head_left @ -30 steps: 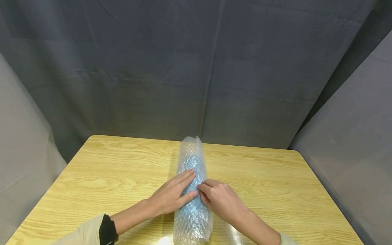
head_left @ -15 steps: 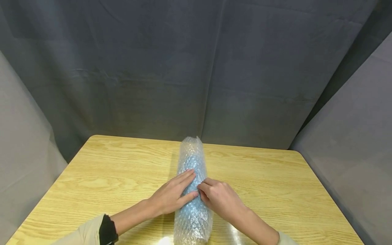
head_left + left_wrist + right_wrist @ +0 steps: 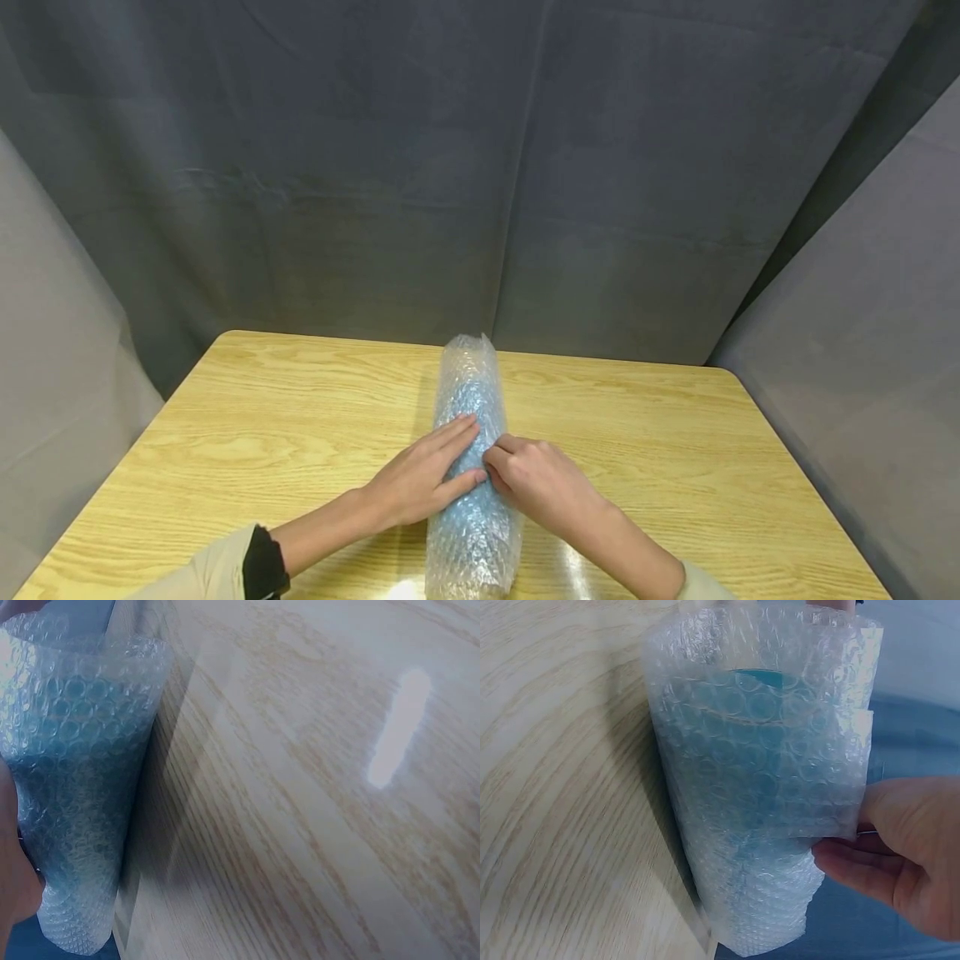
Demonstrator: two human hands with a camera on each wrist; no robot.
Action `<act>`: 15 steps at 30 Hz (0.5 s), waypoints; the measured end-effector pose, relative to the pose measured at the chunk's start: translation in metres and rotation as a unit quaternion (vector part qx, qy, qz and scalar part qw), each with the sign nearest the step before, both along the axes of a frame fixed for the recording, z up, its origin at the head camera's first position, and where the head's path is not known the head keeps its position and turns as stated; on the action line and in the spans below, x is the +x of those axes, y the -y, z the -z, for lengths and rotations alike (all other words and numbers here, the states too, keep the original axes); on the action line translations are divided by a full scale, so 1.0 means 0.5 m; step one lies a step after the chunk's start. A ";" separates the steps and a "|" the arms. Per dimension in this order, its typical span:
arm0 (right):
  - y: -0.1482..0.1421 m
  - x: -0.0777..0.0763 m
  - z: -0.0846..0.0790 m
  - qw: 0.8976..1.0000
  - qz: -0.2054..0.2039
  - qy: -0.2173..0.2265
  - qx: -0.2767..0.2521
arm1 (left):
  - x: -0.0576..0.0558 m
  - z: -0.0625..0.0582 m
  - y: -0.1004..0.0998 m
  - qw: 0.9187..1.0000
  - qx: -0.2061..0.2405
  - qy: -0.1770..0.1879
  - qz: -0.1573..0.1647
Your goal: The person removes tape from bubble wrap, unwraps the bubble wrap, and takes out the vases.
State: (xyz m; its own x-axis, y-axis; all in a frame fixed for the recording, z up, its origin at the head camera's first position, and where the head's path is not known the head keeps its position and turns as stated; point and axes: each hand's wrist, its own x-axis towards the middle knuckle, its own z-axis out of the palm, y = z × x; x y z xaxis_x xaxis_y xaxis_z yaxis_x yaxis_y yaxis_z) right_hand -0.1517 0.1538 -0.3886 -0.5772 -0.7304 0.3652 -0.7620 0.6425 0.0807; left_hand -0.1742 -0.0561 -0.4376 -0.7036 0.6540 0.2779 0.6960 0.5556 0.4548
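A roll of clear bubble wrap point(image 3: 474, 546) lies lengthwise on the table, wound round a light-blue object that shows only dimly through its layers. My left hand point(image 3: 422, 481) rests on the roll's upper left side, fingers straight across it and thumb apart. From the other side, my right hand point(image 3: 546, 490) pinches the wrap's loose edge between thumb and curled fingers. The right wrist view shows that flap of bubble wrap point(image 3: 821, 780) raised slightly from the roll at the fingertips. In the left wrist view, part of a hand point(image 3: 16, 877) shows against the roll.
The wood-grain table point(image 3: 247, 417) has rounded far corners, and the roll reaches its far edge. Behind it hangs a dark grey curtain point(image 3: 375, 183). Paler cloth panels point(image 3: 862, 333) stand at both sides.
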 end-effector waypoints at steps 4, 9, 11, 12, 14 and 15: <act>0.000 -0.002 0.004 1.000 -0.003 -0.003 -0.010 | -0.001 0.001 0.000 1.000 0.001 0.000 0.000; 0.000 -0.007 0.007 1.000 -0.006 0.005 -0.030 | 0.000 0.002 0.000 1.000 0.002 -0.001 -0.001; 0.000 -0.009 0.008 0.999 -0.007 0.011 -0.037 | 0.000 0.002 0.000 1.000 0.002 -0.002 -0.002; 0.000 -0.010 0.008 0.999 -0.009 0.014 -0.041 | 0.000 0.002 0.000 1.000 0.002 -0.002 -0.001; 0.000 -0.013 0.010 0.999 -0.011 0.017 -0.046 | 0.000 0.003 0.000 1.000 0.002 -0.001 -0.001; -0.001 -0.014 0.010 0.999 -0.011 0.020 -0.048 | -0.001 0.003 0.000 1.000 0.002 -0.001 -0.001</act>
State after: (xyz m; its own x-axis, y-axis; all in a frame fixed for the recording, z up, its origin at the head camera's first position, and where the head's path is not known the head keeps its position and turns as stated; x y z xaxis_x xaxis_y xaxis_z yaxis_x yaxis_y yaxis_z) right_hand -0.1588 0.1541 -0.3936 -0.5762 -0.7062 0.4114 -0.7779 0.6283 -0.0108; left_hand -0.1746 -0.0562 -0.4389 -0.7048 0.6508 0.2823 0.6955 0.5553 0.4560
